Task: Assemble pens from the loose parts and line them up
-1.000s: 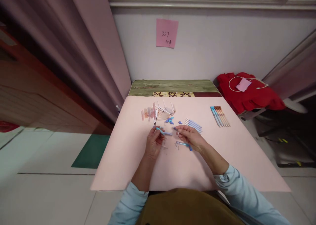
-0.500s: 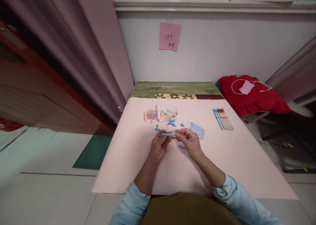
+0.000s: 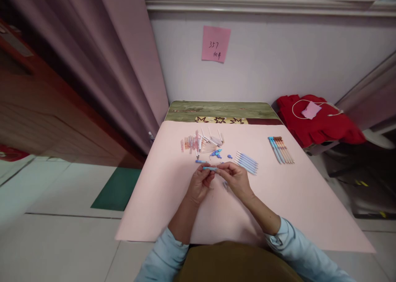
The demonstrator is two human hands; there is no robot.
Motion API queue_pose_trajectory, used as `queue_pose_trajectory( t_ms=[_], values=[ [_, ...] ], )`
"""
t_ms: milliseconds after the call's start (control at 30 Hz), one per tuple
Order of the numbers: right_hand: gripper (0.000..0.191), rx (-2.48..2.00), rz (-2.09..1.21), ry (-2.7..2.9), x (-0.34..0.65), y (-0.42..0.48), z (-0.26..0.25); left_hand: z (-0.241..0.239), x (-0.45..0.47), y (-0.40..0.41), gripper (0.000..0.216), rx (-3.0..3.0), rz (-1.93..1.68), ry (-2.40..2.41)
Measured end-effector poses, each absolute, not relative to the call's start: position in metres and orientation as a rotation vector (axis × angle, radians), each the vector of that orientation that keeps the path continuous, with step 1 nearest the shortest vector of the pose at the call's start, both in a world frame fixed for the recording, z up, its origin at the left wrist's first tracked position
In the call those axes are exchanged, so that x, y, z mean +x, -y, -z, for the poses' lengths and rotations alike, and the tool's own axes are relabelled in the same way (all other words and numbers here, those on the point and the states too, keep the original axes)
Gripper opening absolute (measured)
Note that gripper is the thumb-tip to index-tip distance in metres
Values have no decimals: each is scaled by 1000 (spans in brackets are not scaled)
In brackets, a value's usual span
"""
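Over the middle of the table, my left hand (image 3: 198,186) pinches a light blue pen barrel (image 3: 209,168) lying sideways. The thumb and fingers of my right hand (image 3: 237,182) are closed at the barrel's right end; the small part between those fingertips is mostly hidden. Just beyond my left hand is another blue pen piece (image 3: 201,161). Small blue caps or clips (image 3: 216,153) are heaped past the fingertips. Below my right hand a small blue-grey piece (image 3: 225,184) shows in part.
White refills (image 3: 201,144) and pinkish clear tubes (image 3: 189,143) form a loose pile at the back left. Several blue pens (image 3: 246,163) lie in a row right of my hands. Blue and brown-topped pens (image 3: 281,150) sit farther right on the pink table cover (image 3: 297,207).
My right fingers have moved left toward my left hand, and the pale piece between them and the barrel is no longer visible. The view has shifted slightly.
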State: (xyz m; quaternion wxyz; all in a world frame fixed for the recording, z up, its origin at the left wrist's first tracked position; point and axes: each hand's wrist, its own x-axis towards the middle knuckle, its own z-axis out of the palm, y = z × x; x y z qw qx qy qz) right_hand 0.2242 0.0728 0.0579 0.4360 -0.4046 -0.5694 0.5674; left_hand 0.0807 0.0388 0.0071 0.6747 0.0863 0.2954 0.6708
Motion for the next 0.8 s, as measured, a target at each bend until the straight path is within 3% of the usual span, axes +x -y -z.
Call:
queue_pose_trajectory(
  t_ms=[233, 800],
  values=[
    [22, -1033, -1173, 1643, 222, -74, -58, -7, 79, -39, 23, 173, -1512, -637],
    [31, -1238, -1082, 1504, 267, -98, -57, -4, 69, -42, 7, -47, -1614, -661]
  ],
)
